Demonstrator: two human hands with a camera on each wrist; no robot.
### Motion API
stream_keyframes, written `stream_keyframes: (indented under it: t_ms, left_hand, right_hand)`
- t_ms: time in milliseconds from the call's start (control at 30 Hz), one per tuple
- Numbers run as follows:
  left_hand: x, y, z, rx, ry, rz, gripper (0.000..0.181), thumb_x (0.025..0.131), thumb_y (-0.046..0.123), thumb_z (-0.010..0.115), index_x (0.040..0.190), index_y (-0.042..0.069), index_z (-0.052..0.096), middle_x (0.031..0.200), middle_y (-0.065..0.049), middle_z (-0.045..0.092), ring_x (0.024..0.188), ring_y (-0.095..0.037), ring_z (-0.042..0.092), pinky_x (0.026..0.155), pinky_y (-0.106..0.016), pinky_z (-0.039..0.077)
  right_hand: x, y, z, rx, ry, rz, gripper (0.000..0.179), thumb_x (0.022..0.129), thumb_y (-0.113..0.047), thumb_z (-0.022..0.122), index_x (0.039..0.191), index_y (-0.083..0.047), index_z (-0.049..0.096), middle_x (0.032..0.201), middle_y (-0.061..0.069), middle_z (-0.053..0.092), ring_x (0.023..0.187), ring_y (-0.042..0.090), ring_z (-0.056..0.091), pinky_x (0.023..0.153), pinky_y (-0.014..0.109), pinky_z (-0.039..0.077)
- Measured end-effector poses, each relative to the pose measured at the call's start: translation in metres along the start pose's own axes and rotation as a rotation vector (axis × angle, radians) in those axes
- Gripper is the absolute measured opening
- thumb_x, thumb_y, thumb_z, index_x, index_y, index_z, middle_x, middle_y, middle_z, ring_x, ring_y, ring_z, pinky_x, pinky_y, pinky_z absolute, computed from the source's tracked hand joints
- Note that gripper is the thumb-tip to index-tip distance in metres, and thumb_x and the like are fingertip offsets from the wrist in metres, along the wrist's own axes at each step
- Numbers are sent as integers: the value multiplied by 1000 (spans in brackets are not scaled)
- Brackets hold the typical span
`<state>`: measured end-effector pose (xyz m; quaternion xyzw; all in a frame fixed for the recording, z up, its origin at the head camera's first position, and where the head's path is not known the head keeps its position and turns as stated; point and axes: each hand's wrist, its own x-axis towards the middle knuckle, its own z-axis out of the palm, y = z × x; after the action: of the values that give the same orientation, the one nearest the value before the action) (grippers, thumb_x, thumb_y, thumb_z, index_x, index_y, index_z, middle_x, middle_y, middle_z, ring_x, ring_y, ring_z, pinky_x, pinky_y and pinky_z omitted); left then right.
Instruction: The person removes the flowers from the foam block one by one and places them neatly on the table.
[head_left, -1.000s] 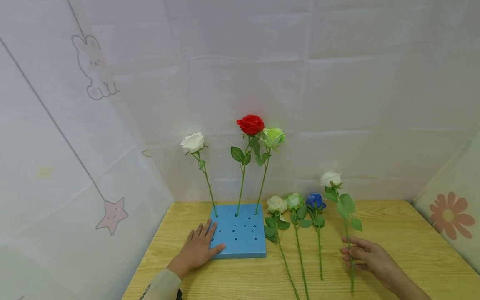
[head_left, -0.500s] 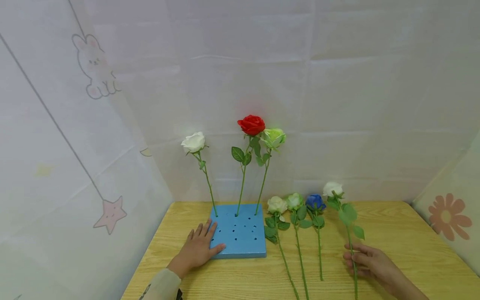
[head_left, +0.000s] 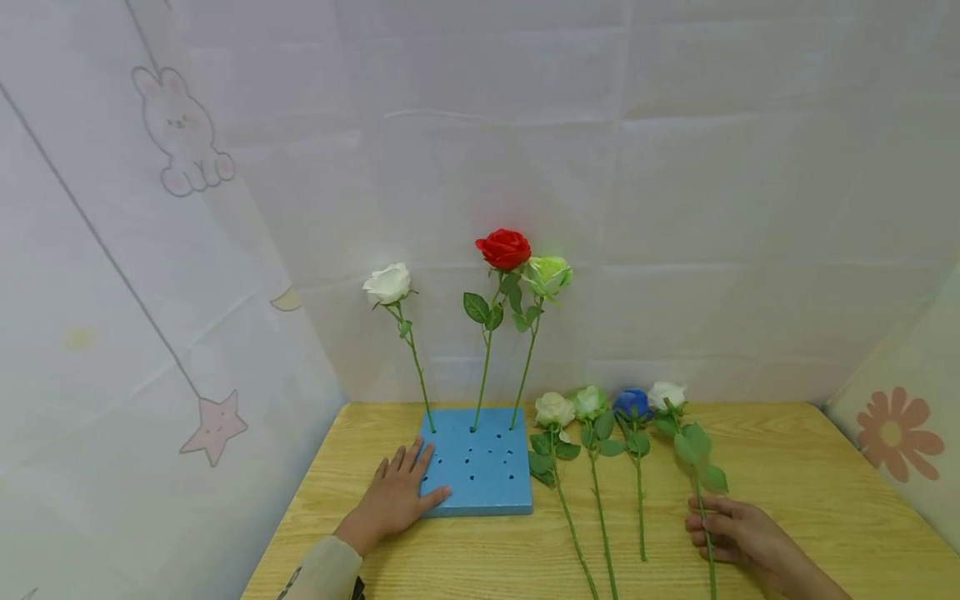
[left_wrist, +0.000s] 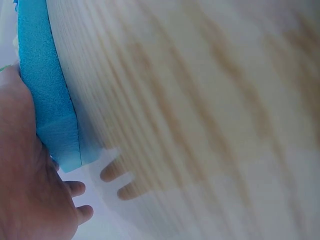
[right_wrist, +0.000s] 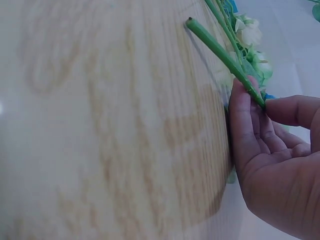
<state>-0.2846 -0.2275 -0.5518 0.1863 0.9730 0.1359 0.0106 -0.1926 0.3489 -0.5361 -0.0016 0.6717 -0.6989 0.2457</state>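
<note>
And here on the pale wood-grain table (head_left: 465, 558) sits the flat, square, blue foam block (head_left: 480, 493), pocked with small holes. The left hand (head_left: 396, 498) rests spread over its left edge, fingers straight, gripping nothing. Three long-stemmed roses stand in the block's far row: a white rose (head_left: 406, 328) at left, a red rose (head_left: 494, 316) centre, a lime-green rose (head_left: 533, 314) at right, its bloom close by the red one. Right of the block lie a cream rose (head_left: 542, 464), a green-tinged white rose (head_left: 603, 425) and a deep-blue rose (head_left: 637, 442). Farthest right of the block, the right hand (head_left: 738, 533) pinches the green stem of a leafy, white-headed rose (head_left: 693, 443), its bloom just beside the blue one!
</note>
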Motion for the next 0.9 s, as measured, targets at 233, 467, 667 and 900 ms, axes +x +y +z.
stream_keyframes:
  t_ms: [233, 467, 667, 900]
  left_hand:
    - [-1, 1, -2, -5, -3, -1, 93, 96, 76, 40, 163, 14, 23, 169, -14, 14, 150, -48, 22, 115, -71, 19]
    - [0, -3, 2, -14, 2, 11, 93, 96, 75, 41, 163, 14, 22, 169, -14, 14, 149, -50, 22, 114, -72, 18]
    - [0, -3, 4, -10, 29, 30, 93, 96, 74, 41, 163, 12, 25, 168, -17, 17, 148, -51, 23, 112, -73, 19]
    - [0, -2, 2, -2, 18, 26, 93, 96, 75, 40, 163, 11, 23, 168, -17, 16, 148, -51, 23, 112, -73, 19]
  right_hand:
    - [3, -1, 0, -38, 30, 27, 58, 104, -14, 57, 146, 19, 34, 112, 8, 71, 100, 24, 72, 89, 43, 58]
    - [6, -1, 1, -70, 12, 37, 62, 104, -16, 56, 147, 21, 28, 112, 9, 70, 98, 27, 73, 85, 42, 59]
    - [8, -1, 3, -118, -7, 41, 67, 106, -18, 54, 148, 22, 21, 111, 10, 69, 97, 28, 73, 81, 41, 60]
    - [8, -9, 6, -272, 63, 24, 66, 104, -19, 56, 145, 24, 27, 107, 8, 72, 92, 29, 74, 76, 42, 61]
